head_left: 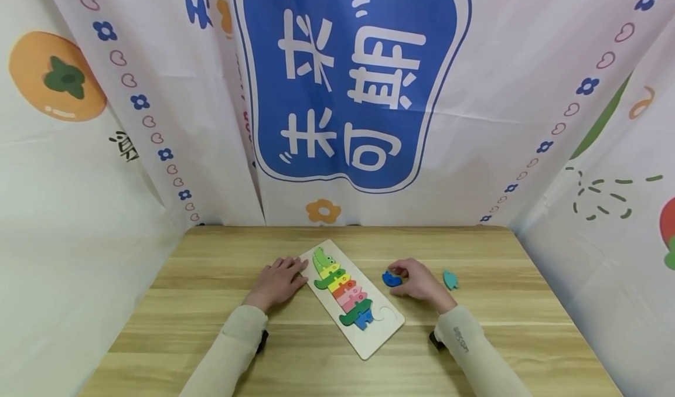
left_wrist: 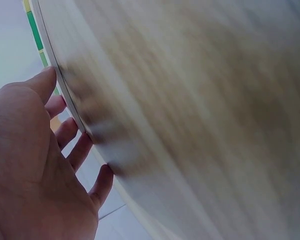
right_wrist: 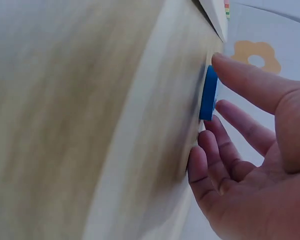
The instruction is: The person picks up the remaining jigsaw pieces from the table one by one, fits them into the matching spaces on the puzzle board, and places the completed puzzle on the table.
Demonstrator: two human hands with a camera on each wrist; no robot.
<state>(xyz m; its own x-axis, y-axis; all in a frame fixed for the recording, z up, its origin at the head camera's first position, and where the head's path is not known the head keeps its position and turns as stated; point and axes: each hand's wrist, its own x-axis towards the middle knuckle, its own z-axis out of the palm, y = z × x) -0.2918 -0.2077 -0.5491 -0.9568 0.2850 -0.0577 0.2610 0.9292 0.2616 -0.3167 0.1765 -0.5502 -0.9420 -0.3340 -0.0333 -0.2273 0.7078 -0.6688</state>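
Note:
A pale wooden puzzle board lies slanted on the table, bearing a crocodile puzzle of coloured pieces. A curved outline without a piece shows past its blue end. My left hand rests with spread fingers at the board's left edge; in the left wrist view its fingertips touch along that edge. Right of the board, my right hand pinches a dark blue puzzle piece between thumb and fingers. The right wrist view shows this blue piece edge-on, low at the tabletop, with the other fingers loosely bent below.
A teal puzzle piece lies on the wooden table, right of my right hand. Printed white curtains enclose the table's back and both sides. The table's back edge runs just beyond the board.

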